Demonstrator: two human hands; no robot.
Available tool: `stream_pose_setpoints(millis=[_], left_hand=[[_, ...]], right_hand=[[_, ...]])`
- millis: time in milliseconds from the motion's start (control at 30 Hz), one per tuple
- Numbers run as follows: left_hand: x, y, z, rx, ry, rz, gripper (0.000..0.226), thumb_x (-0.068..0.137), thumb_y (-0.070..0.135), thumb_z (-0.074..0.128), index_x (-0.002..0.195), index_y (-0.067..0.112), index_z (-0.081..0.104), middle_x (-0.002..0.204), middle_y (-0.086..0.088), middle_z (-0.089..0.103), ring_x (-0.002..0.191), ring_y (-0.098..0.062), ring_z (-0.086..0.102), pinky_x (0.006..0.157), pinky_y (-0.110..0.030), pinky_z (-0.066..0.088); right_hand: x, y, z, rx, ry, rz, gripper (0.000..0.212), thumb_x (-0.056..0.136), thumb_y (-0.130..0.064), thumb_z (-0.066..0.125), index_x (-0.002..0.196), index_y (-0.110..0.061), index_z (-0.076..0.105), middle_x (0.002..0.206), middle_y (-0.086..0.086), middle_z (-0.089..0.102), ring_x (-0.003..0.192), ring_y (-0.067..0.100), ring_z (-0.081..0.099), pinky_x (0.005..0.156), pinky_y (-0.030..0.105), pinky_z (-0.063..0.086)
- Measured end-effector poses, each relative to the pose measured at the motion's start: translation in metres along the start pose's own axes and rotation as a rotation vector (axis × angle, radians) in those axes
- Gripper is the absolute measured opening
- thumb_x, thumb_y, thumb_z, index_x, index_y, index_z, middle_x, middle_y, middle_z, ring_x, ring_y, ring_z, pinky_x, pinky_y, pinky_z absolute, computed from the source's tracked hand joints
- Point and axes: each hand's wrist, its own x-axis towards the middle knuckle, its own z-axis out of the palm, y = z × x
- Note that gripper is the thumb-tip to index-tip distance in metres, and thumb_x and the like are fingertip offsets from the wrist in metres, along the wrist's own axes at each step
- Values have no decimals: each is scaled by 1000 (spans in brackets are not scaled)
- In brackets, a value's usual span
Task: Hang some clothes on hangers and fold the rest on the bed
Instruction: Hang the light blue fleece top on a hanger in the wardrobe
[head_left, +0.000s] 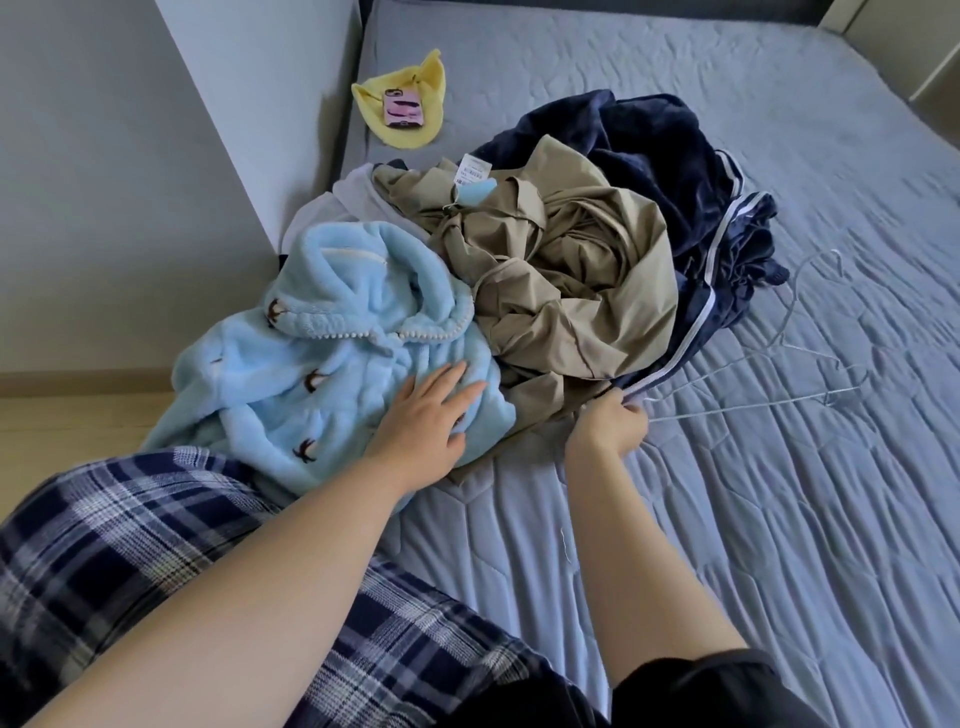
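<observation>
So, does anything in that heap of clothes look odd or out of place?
Two things stand out. The tan coat still carries a paper shop tag, which none of the other clothes show. And a phone lies on a yellow cloth set apart from the heap. Nothing looks torn or spilled.

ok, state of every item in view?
Light blue fleece hooded jacket: crumpled, unfolded, left hand flat on it.
Khaki coat: crumpled in the pile, paper tag attached.
Navy fleece garment with white stripes: bunched, unfolded.
Silver wire hanger: bare, lying on grey-blue quilted bed, corner apparently pinched by right hand.
Pink phone: lying on yellow cloth.
</observation>
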Motion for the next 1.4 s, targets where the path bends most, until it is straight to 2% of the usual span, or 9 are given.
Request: stream_pose_setpoints(millis=[267, 467, 600, 700, 800, 900, 1033, 1167, 1400], left_hand=[[-2, -7, -12, -231, 121, -106, 46, 89, 12, 52, 136, 16, 51, 151, -8, 34, 141, -22, 26, 113, -30, 17], [-4, -20, -34, -452, 432, -385, 22, 88, 2, 51, 99, 8, 70, 112, -4, 66, 106, -19, 57, 84, -6, 28], [-12, -35, -60, -572, 655, -542, 26, 86, -1, 49, 84, 17, 68, 92, 9, 63, 85, -6, 53, 73, -4, 32], [-19, -47, -74, -641, 793, -707, 24, 90, 3, 48, 91, 13, 70, 92, 6, 65, 85, -8, 53, 72, -9, 34], [-26, -60, -84, -783, 901, -816, 23, 90, 4, 48, 91, 11, 71, 92, -4, 70, 86, -18, 62, 77, -28, 47], [-32, -72, -89, -1085, 921, -912, 30, 88, 4, 41, 83, 18, 68, 84, -2, 70, 72, -12, 65, 68, -28, 50], [-32, -84, -95, -1535, 848, -1060, 25, 90, 5, 43, 82, 15, 64, 83, -6, 68, 66, -15, 65, 59, -29, 50], [-33, -78, -97, -1995, 689, -930, 16, 96, 14, 52, 104, 6, 64, 96, -10, 67, 78, -20, 67, 59, -26, 57], [-31, -76, -101, -2149, 718, -767, 20, 96, 23, 50, 103, 10, 63, 98, -9, 66, 85, -23, 69, 69, -32, 57]], right_hand=[[-96, -25, 34, 12, -260, -503, 27, 100, -24, 41, 76, -13, 44, 63, -7, 48, 53, 4, 43, 51, 14, 34], [-141, -32, 35, -32, -392, -755, 31, 97, -19, 41, 67, -18, 34, 52, -9, 38, 49, 2, 38, 49, 19, 29], [-160, -41, 38, -2, -486, -938, 39, 98, -18, 41, 62, -20, 26, 53, -7, 30, 50, 8, 28, 49, 21, 24], [-166, -48, 42, 135, -488, -969, 39, 99, -14, 42, 62, -18, 30, 56, -8, 31, 51, 3, 32, 49, 14, 29], [-160, -50, 44, 193, -455, -990, 30, 94, -10, 44, 64, -7, 44, 71, 0, 45, 63, -2, 42, 59, 9, 34], [-147, -48, 43, 283, -473, -845, 28, 96, -7, 44, 71, -8, 55, 82, 4, 54, 62, 4, 50, 61, 17, 43], [-132, -50, 40, 431, -579, -607, 44, 99, -9, 39, 58, -16, 53, 61, 0, 57, 56, 16, 48, 59, 30, 43], [-137, -48, 46, 544, -782, -254, 45, 102, -9, 33, 61, -9, 50, 54, 5, 56, 45, 15, 46, 48, 26, 41], [-118, -36, 49, 608, -1059, 310, 38, 103, -20, 31, 66, -13, 42, 51, 1, 42, 40, 12, 31, 37, 20, 28]])
